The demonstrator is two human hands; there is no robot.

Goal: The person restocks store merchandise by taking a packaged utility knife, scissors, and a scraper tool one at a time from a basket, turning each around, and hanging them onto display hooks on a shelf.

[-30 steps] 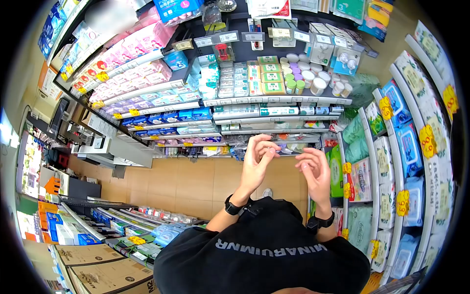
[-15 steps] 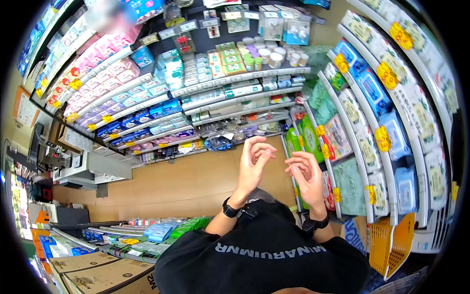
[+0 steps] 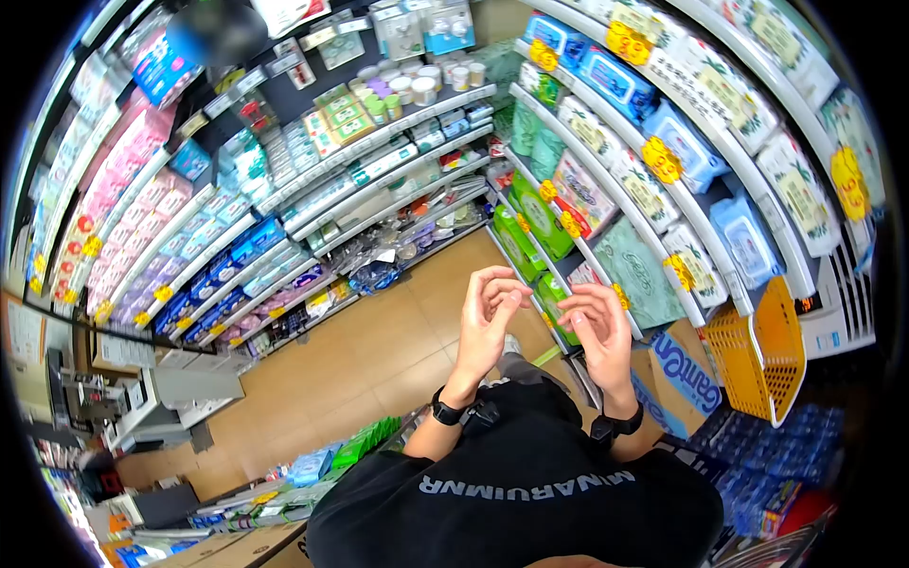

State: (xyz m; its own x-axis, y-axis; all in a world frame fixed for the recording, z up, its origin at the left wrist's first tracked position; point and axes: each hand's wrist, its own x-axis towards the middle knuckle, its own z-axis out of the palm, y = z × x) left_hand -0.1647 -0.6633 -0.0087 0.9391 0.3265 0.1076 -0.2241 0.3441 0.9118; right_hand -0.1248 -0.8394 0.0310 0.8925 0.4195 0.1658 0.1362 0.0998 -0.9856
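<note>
My left hand (image 3: 489, 320) is raised in front of my body, fingers loosely curved and holding nothing. To its right hovers my right hand (image 3: 600, 333), also unfilled, its fingers bent and a little apart. A gap separates the two hands, and each wrist wears a black band. Beyond my right hand, in this view, are green packs (image 3: 538, 218) on a low shelf and a large pale-green pack (image 3: 636, 270). Neither hand appears to touch any goods.
Shelves of white packs (image 3: 724, 90) and blue wipe packs (image 3: 684, 142) curve along the right. An orange basket (image 3: 778, 355) and a blue-printed cardboard box (image 3: 684, 374) stand low right. Tan floor (image 3: 379, 336) runs left toward a counter (image 3: 189, 393). Pink packs (image 3: 114, 180) fill left shelves.
The view has turned to the right, so the shelves have shifted left and tilted. More of the basket and box shows at right. My hands keep nearly the same pose.
</note>
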